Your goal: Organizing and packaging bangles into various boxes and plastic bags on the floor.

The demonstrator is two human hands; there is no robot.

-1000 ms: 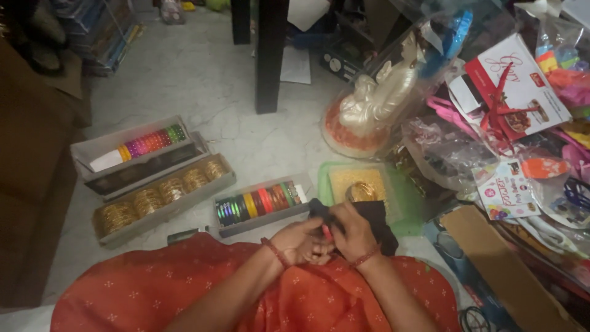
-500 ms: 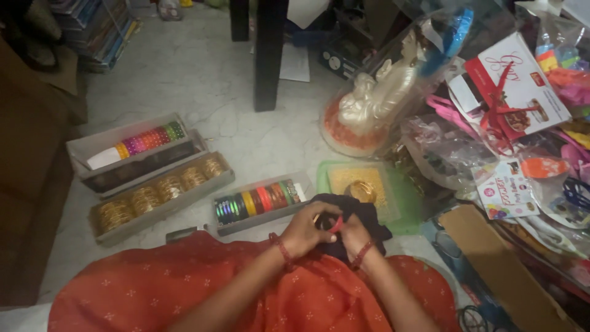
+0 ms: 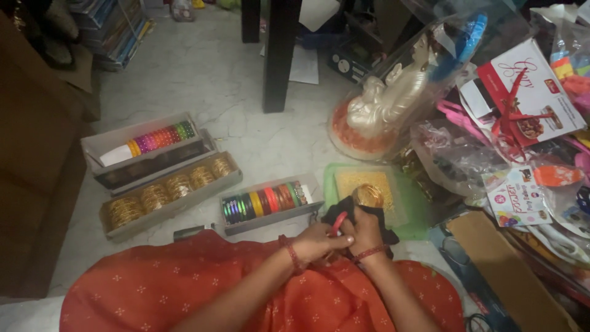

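On the floor, seated view: we look down past our lap in orange dotted cloth [image 3: 203, 289] to a pale, veined stone floor [image 3: 203, 80].
Left hand [image 3: 316, 241]: we curl its fingers together and pinch a red bangle [image 3: 337, 222] at its near edge.
Right hand [image 3: 366, 232]: we close it around a black cloth [image 3: 362, 218], touching the bangle from the other side.
Red bangle, position: upright between both hands, just above our lap, near the green tray [image 3: 413, 203].
Green tray: we note a gold-surfaced pad and gold bangles [image 3: 367, 195] on it, just behind the hands.
Mixed-colour bangle box [image 3: 268, 201]: grey, open, just left of the hands.
Gold bangle box [image 3: 169, 192]: long, further left, touching the next.
Far box [image 3: 147, 142]: pink, orange and green bangles plus a white roll.
Room, back: we record dark table legs [image 3: 279, 55] standing on the floor.
Room, right: a pearly figurine in clear wrap [image 3: 390, 98], a white and red gift box [image 3: 525, 92], packets in heaps.
Room, left: brown furniture [image 3: 37, 160] along the edge.
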